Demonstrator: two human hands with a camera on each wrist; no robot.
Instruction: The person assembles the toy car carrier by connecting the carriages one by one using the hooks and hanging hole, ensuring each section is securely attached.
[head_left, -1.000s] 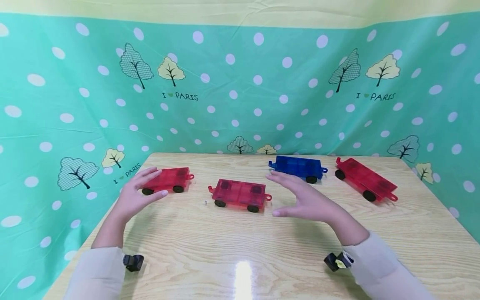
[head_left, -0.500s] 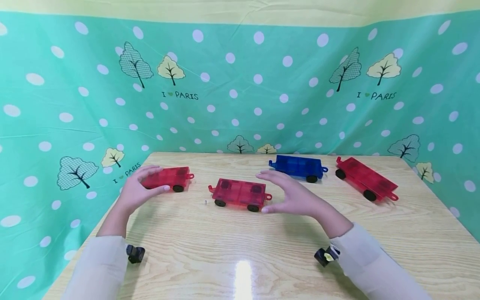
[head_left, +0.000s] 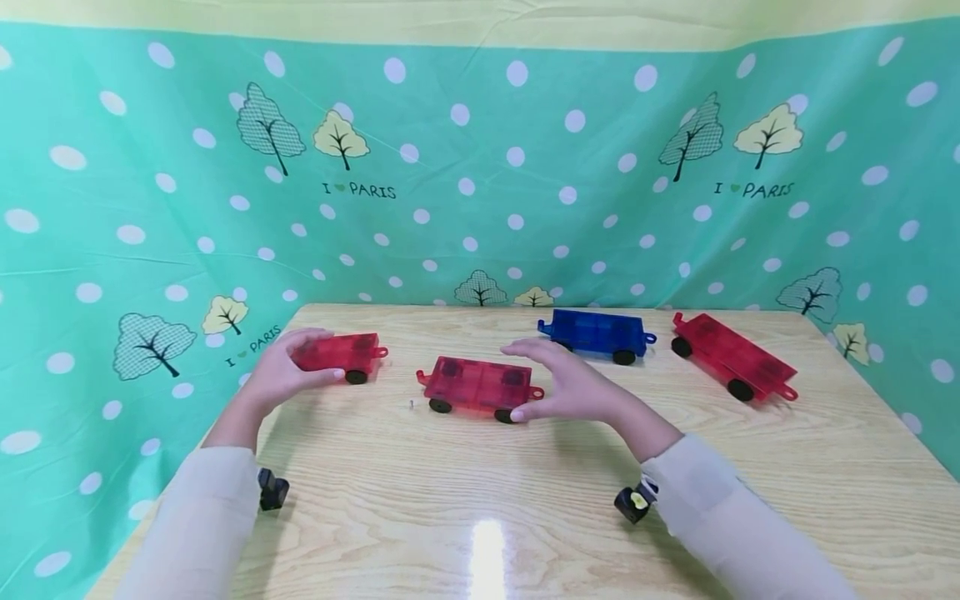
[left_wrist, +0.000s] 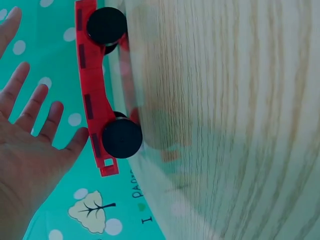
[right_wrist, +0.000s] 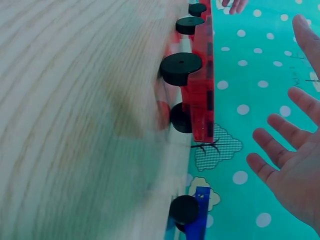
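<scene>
Early stage by the look of it: nothing lifted, no wagons coupled, no firm hold visible, so gripping seems left to do. Left hand (head_left: 277,379), fingers wide, is around the left end of the left red wagon (head_left: 348,352); right hand (head_left: 572,387), fingers also wide, is at the right end of the middle red wagon (head_left: 480,385), contact can't tell for either. Count: 2 hands, 3 red wagons including the right red wagon (head_left: 731,354), 1 blue wagon (head_left: 597,331), all apart on the table (head_left: 420,500).
</scene>
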